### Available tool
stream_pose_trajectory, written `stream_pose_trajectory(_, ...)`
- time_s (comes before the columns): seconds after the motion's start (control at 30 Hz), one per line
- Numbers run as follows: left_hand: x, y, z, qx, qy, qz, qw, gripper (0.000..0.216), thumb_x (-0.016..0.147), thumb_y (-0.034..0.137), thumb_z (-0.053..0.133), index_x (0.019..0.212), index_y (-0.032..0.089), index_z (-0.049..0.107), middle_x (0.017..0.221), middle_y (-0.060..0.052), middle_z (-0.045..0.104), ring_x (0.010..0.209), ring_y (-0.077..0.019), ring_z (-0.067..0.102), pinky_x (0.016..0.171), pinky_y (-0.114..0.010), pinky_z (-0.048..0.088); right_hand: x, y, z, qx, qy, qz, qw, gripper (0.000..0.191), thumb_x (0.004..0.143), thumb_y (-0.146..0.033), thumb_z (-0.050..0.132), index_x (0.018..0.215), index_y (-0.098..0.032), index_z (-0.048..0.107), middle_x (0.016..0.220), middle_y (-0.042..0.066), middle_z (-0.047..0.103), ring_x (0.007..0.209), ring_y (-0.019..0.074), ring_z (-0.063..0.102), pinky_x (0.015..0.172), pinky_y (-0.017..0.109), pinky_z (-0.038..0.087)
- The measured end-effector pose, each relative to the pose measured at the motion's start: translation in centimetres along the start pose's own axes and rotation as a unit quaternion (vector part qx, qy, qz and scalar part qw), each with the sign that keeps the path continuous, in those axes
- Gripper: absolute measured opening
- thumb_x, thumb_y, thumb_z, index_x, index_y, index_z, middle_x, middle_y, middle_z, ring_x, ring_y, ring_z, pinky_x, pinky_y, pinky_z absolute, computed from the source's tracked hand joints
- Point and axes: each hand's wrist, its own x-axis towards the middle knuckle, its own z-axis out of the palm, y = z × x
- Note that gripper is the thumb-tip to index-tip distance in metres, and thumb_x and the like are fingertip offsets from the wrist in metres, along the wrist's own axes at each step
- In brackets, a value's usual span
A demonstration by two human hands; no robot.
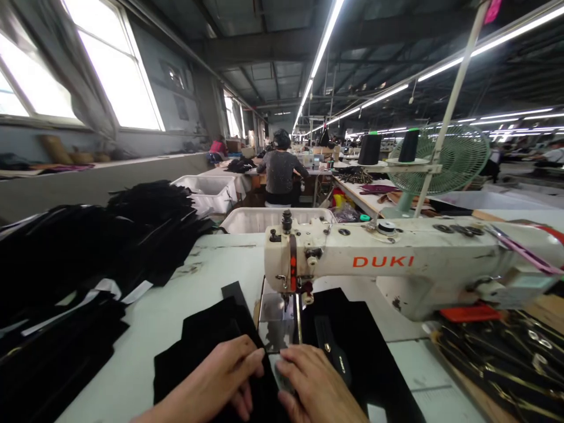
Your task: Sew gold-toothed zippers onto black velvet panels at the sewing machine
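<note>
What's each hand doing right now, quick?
Left hand: fingers curled at the left black fabric piece; firm grip can't be told.
Right hand: fingers bent by the right black fabric piece; grip can't be told.

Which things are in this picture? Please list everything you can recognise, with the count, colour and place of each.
Sewing machine: 1, off-white with orange lettering, centre right
Table: 1, pale green, beneath the machine
Black cloth: count unclear, black, both sides of the needle
Cloth pile: 1, black, left
Strip pile: 1, black and gold-coloured, lower right
Thread cones: 2, black, above the machine
Fan: 1, green, behind the cones
Bins: at least 2, white, beyond the table
Seated person: 1, grey top, ahead; others farther off
Windows: several, bright white, left wall
Lights: several, white, overhead
Left hand: 1, bare, on the cloth's left part
Right hand: 1, bare, right of the left hand
</note>
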Motion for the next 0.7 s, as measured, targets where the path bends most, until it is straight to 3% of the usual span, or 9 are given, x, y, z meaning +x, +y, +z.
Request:
stream_pose_trajectory(0.07, -0.4, 0.0, -1.9, 0.013, 0.003, 0.036, 0.999, 0.040, 0.093, 0.055, 0.041, 0.085, 0.019, 0.059, 0.081, -0.006, 0.069, 0.060, -0.0214, 0.071, 0.052, -0.029, 0.057, -0.5, -0.1, -0.1, -0.002, 0.024, 0.000, 1.000, 0.024, 0.089, -0.034, 0.067, 0.110, -0.021, 0.068, 0.113, 0.004, 0.071, 0.103, 0.0224, 0.067, 0.095, 0.033, 0.054)
stream_pose_trajectory(0.13, -0.2, -0.1, -4.7, 0.056, 0.043, 0.073, 0.995, 0.024, 0.087, 0.042, 0.054, 0.092, 0.020, 0.064, 0.110, -0.009, 0.066, 0.091, -0.0259, 0.070, 0.081, -0.038, 0.057, -0.5, -0.5, -0.6, 0.001, 0.037, 0.006, 0.999, 0.021, 0.091, -0.029, 0.064, 0.110, -0.022, 0.066, 0.115, 0.005, 0.070, 0.105, 0.0229, 0.066, 0.093, 0.034, 0.055)
stream_pose_trajectory(0.17, 0.1, -0.2, -6.0, 0.079, 0.061, 0.090, 0.991, 0.024, 0.085, 0.037, 0.058, 0.102, 0.022, 0.065, 0.124, -0.009, 0.061, 0.111, -0.0288, 0.062, 0.098, -0.042, 0.048, -0.4, -0.9, -0.9, 0.004, 0.045, 0.016, 0.999, 0.020, 0.091, -0.027, 0.063, 0.110, -0.022, 0.066, 0.114, 0.005, 0.070, 0.104, 0.0228, 0.066, 0.091, 0.034, 0.055)
stream_pose_trajectory(0.23, 1.0, -0.3, -8.2, 0.121, 0.058, 0.116, 0.984, 0.036, 0.082, 0.033, 0.063, 0.117, 0.027, 0.063, 0.135, -0.005, 0.055, 0.131, -0.0306, 0.045, 0.114, -0.046, 0.029, -0.1, -1.7, -0.8, 0.012, 0.081, 0.035, 0.996, 0.018, 0.088, -0.024, 0.065, 0.105, -0.022, 0.066, 0.107, 0.005, 0.069, 0.099, 0.0222, 0.066, 0.085, 0.032, 0.057)
stream_pose_trajectory(0.27, 1.6, -0.4, -8.9, 0.138, 0.041, 0.127, 0.981, 0.038, 0.081, 0.033, 0.065, 0.119, 0.029, 0.062, 0.134, -0.003, 0.055, 0.132, -0.0303, 0.043, 0.114, -0.046, 0.026, 0.0, -2.2, -0.6, 0.012, 0.109, 0.038, 0.993, 0.015, 0.086, -0.025, 0.067, 0.101, -0.022, 0.066, 0.103, 0.004, 0.069, 0.094, 0.0219, 0.066, 0.081, 0.031, 0.057)
stream_pose_trajectory(0.37, 3.4, -0.3, -10.2, 0.178, -0.016, 0.146, 0.973, 0.033, 0.078, 0.034, 0.071, 0.110, 0.029, 0.064, 0.115, 0.000, 0.062, 0.116, -0.0279, 0.053, 0.104, -0.040, 0.036, 0.1, -3.2, 0.8, -0.009, 0.170, 0.017, 0.985, 0.018, 0.081, -0.034, 0.074, 0.091, -0.022, 0.066, 0.095, 0.003, 0.069, 0.085, 0.0222, 0.066, 0.072, 0.030, 0.057)
stream_pose_trajectory(0.47, 4.6, -0.3, -10.8, 0.207, -0.038, 0.139, 0.968, 0.037, 0.068, 0.035, 0.079, 0.099, 0.023, 0.063, 0.097, 0.000, 0.061, 0.095, -0.0261, 0.057, 0.083, -0.032, 0.044, 0.1, -3.5, 1.7, -0.042, 0.182, -0.001, 0.982, 0.023, 0.079, -0.040, 0.077, 0.089, -0.023, 0.065, 0.094, 0.003, 0.070, 0.083, 0.0226, 0.067, 0.070, 0.032, 0.057)
stream_pose_trajectory(0.57, 5.1, -0.7, -10.9, 0.218, -0.052, 0.138, 0.965, 0.032, 0.066, 0.035, 0.081, 0.085, 0.021, 0.059, 0.081, 0.002, 0.056, 0.077, -0.0214, 0.054, 0.066, -0.026, 0.040, 0.1, -3.8, 1.5, -0.059, 0.199, 0.019, 0.978, 0.021, 0.079, -0.039, 0.076, 0.087, -0.023, 0.065, 0.093, 0.002, 0.071, 0.081, 0.0225, 0.068, 0.069, 0.032, 0.057)
stream_pose_trajectory(0.7, 4.6, -1.5, -10.7, 0.201, -0.055, 0.185, 0.960, 0.027, 0.079, 0.034, 0.071, 0.073, 0.021, 0.048, 0.079, 0.003, 0.056, 0.078, -0.0192, 0.053, 0.072, -0.027, 0.040, 0.6, -4.7, 1.3, -0.077, 0.216, 0.047, 0.972, 0.017, 0.085, -0.038, 0.069, 0.090, -0.022, 0.066, 0.091, 0.003, 0.071, 0.079, 0.0224, 0.068, 0.069, 0.033, 0.057)
